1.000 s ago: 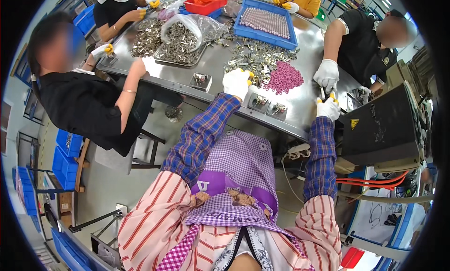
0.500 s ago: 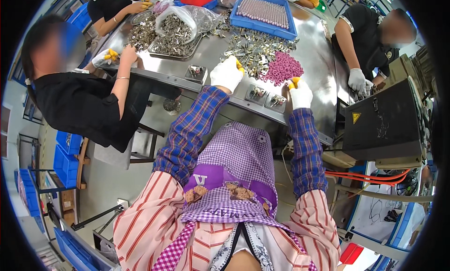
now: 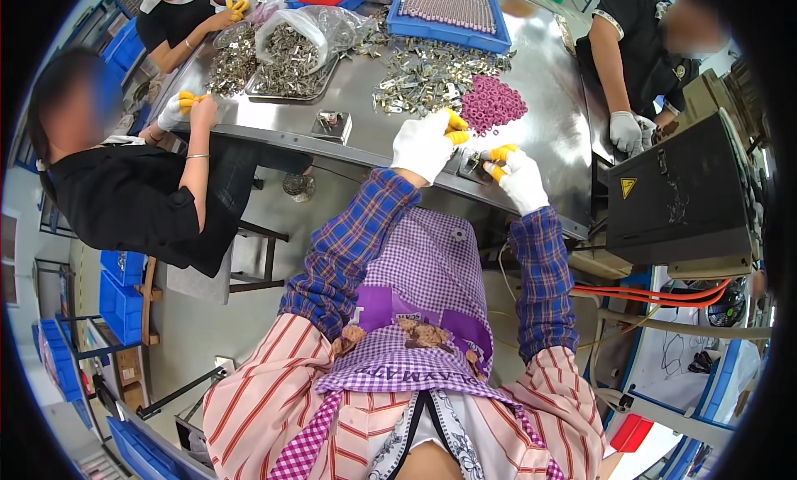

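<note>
My left hand [image 3: 423, 146], in a white glove with yellow fingertips, is closed in a pinch just short of the pink rings [image 3: 494, 106]. What it grips is too small to make out. My right hand [image 3: 520, 179], gloved alike, has its fingers bent together over a small metal fixture [image 3: 473, 166] at the table's near edge. Any piece between those fingers is hidden. My left hand covers part of the fixture area. Beyond both hands, loose metal clips [image 3: 419, 80] lie heaped beside the rings.
A blue tray [image 3: 506, 41] holds rows of assembled pieces at the back. Left of it are a plastic bag [image 3: 290, 44] of metal parts on a metal tray [image 3: 270, 92] and another fixture [image 3: 332, 126]. Co-workers sit around the metal table [image 3: 556, 131]; a dark machine box [image 3: 681, 198] stands right.
My left hand has moved right from the clips, and my right hand has come left and nearer from the rings to the fixture. The whole view has shifted slightly.
</note>
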A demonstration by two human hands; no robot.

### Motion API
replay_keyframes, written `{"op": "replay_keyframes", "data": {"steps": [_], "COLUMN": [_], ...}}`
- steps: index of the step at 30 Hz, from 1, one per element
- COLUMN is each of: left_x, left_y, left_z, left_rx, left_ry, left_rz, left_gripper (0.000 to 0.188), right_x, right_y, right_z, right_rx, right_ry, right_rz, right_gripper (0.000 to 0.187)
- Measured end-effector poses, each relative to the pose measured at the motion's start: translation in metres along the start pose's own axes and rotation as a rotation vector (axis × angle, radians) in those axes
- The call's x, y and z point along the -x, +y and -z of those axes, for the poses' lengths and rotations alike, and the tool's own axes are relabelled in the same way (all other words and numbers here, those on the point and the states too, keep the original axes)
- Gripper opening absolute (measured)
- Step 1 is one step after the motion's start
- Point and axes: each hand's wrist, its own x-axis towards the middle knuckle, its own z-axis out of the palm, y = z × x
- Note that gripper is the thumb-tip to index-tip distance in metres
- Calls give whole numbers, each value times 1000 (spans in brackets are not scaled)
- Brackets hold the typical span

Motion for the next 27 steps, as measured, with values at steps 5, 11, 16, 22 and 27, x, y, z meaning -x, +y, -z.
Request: {"op": "replay_keyframes", "data": {"steps": [5,11,16,22,27], "left_x": [-5,-7,-7,-6,13], "left_y": [-3,7,-1,-22,-55], "left_z": [-24,-36,-39,-38,-5], "left_rx": [-247,-638,-723,-599,-348], "left_ry": [16,-43,7,170,138], "left_rz": [-177,-356,-473,-401,265], "left_gripper": [15,20,25,32,36], "right_x": [1,4,26,30,12], "right_y": [-17,25,10,-14,31], "right_z": [-3,-17,-32,-10,32], "right_rx": [17,2,169,628,388], "right_ry": [-21,92,242,232,362], "right_rz": [-5,90,299,233,-244], "right_gripper": [21,31,39,45,40]}}
